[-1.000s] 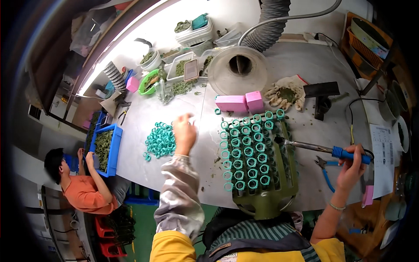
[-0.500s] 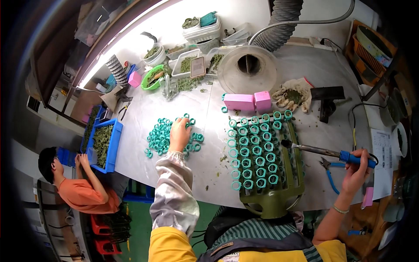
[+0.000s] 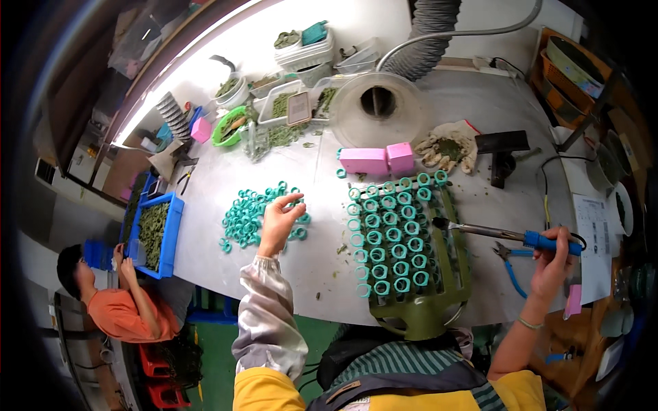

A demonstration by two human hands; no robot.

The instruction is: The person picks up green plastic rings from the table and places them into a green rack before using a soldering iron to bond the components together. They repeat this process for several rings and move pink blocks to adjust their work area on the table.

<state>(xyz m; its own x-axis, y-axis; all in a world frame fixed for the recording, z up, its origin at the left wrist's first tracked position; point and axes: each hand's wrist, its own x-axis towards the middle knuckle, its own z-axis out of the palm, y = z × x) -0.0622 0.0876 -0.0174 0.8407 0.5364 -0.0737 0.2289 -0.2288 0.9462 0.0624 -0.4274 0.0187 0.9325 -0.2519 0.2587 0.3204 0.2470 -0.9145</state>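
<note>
My left hand (image 3: 279, 222) hovers over the right part of a heap of small teal rings (image 3: 248, 216). Its thumb and forefinger are bent together in a pinch; whatever lies between them is too small to make out. My right hand (image 3: 552, 264) grips the blue handle of a soldering iron (image 3: 490, 231). The iron's dark tip reaches the slotted olive-green frame (image 3: 425, 315) in front of me. Rows of teal rings (image 3: 391, 235) stand along the frame's left and middle bars. Bare bars show on its right side, around the iron's tip.
Two pink blocks (image 3: 370, 161) lie behind the frame, beside a stained glove (image 3: 449, 147) and a black stand (image 3: 502, 147). A wide extraction hood (image 3: 380, 127) sits farther back. Blue-handled pliers (image 3: 513, 274) lie at right. A co-worker (image 3: 133, 312) sits at left by a blue tray (image 3: 171, 236).
My left hand has lifted off the ring heap, its fingers now turned to the right in a pinch. The iron's tip stays at the frame. The whole view has shifted slightly.
</note>
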